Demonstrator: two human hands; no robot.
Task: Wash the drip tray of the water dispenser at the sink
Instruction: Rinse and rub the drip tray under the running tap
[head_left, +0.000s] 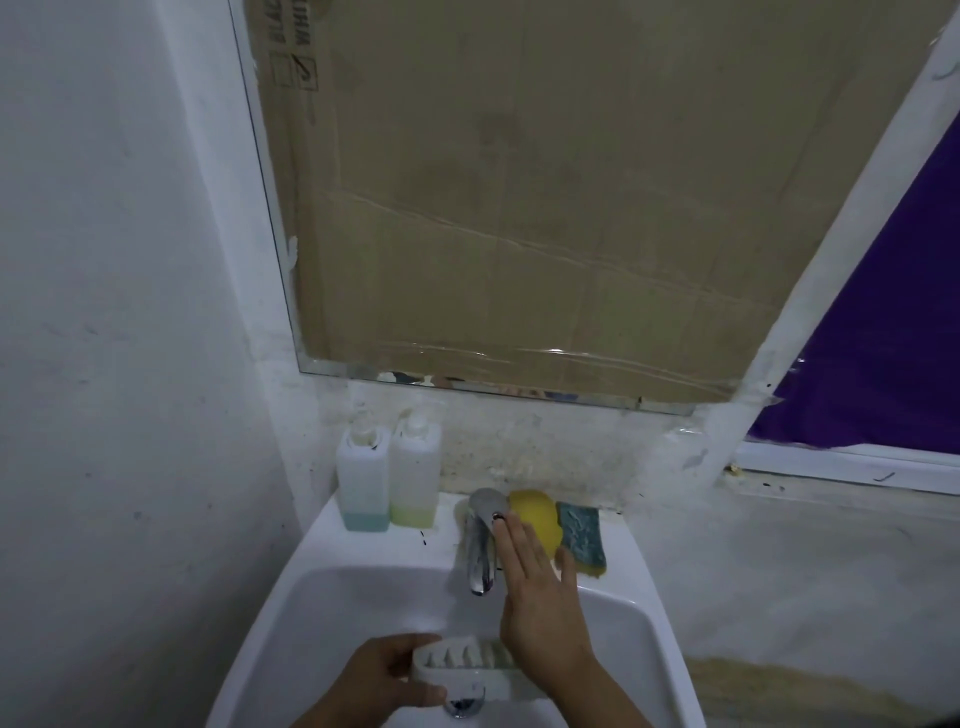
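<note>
My left hand (384, 678) grips the white slotted drip tray (462, 665) by its left end and holds it low over the white sink (332, 597), just above the drain (464, 704). My right hand (540, 597) is stretched flat with fingers apart, its fingertips touching the lever of the chrome tap (483, 540). The right end of the tray is hidden behind my right wrist. No water stream is visible below the spout.
Two clear soap bottles stand at the back left of the sink: one with blue liquid (363, 478), one with yellow-green liquid (415, 473). A yellow sponge (535, 519) and a green scouring pad (584, 532) lie right of the tap. A cardboard-covered mirror (545, 208) hangs above.
</note>
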